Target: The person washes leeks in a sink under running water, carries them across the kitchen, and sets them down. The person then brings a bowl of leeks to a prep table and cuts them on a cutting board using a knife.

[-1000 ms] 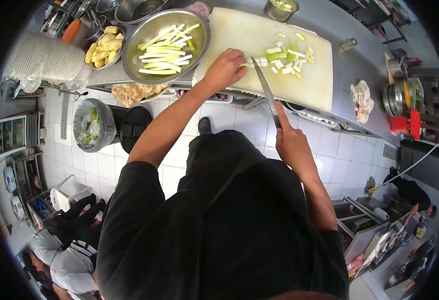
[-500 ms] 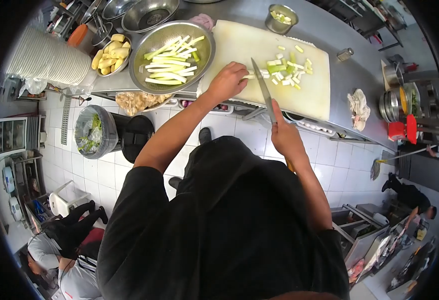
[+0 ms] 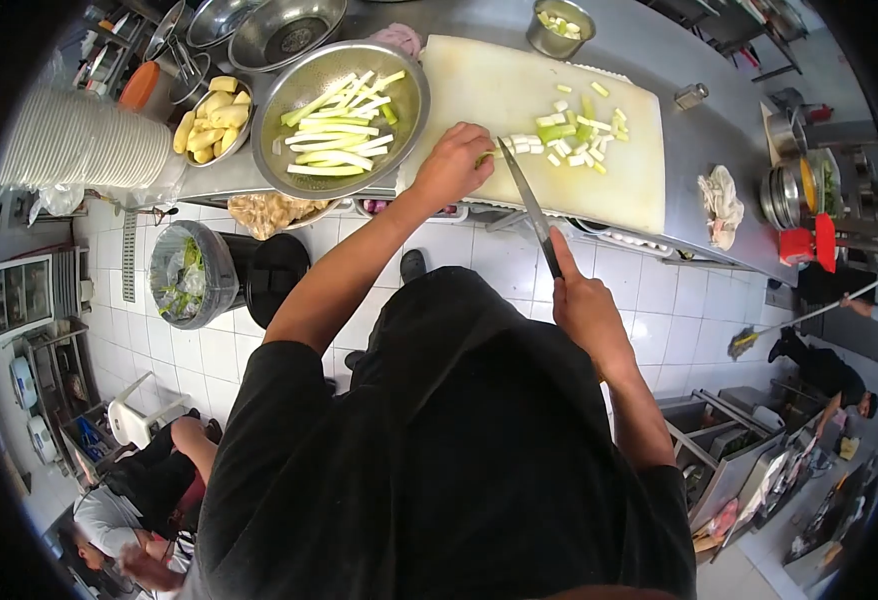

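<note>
My left hand point(image 3: 454, 165) is closed at the left part of the white cutting board point(image 3: 499, 80), its fingertips pressed on pale green vegetable sticks that look like celery, mostly hidden under the fingers. My right hand point(image 3: 589, 310) grips a long kitchen knife point(image 3: 527, 195) by its dark handle. The blade points up and left, its tip close beside the left fingertips. Cut celery pieces point(image 3: 584, 135) lie scattered right of the blade. To the left, a perforated metal bowl point(image 3: 271, 135) holds longer celery sticks point(image 3: 339, 130).
A small metal pot point(image 3: 559, 30) with cut pieces stands behind the board. Peeled yellowish chunks fill a bowl point(image 3: 244, 135) at left. A crumpled cloth point(image 3: 721, 205) and a shaker point(image 3: 691, 96) lie right. Below left is a lined bin point(image 3: 194, 275). Other people are nearby.
My right hand and the knife have drawn back toward me, the tip now lower on the board. My left hand stays nearly in place. At right, a person's mop has shifted left and down.
</note>
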The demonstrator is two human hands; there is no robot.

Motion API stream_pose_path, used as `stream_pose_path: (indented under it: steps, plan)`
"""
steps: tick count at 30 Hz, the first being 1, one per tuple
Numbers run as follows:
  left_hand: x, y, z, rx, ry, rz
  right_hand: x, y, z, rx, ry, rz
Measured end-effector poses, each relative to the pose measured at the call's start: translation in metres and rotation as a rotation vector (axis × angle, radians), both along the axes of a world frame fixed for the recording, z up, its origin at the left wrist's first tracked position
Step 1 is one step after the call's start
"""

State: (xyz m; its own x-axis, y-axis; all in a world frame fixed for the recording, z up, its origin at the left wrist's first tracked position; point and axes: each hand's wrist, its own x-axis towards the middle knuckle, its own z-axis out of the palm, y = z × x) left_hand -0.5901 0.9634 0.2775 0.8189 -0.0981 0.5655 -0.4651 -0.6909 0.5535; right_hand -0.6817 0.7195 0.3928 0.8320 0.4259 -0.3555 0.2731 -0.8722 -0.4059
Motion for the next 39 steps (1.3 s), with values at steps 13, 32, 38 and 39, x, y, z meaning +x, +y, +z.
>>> stream_pose_path:
  steps: [13, 32, 38, 39]
  plan:
    - [-0.001, 0.003, 0.005, -0.034, -0.016, -0.026, 0.028, 0.024, -0.035, 0.012, -0.075, -0.024]
    - [-0.015, 0.015, -0.001, -0.024, 0.002, 0.062, 0.000, 0.022, 0.008, -0.047, 0.033, 0.040]
    - [-0.017, 0.015, 0.002, -0.032, 0.021, 0.069, 0.017, 0.041, -0.041, -0.053, -0.010, -0.006]
    - [-0.018, 0.015, 0.003, -0.035, 0.019, 0.065, 0.020, 0.037, -0.039, -0.002, -0.041, 0.014]
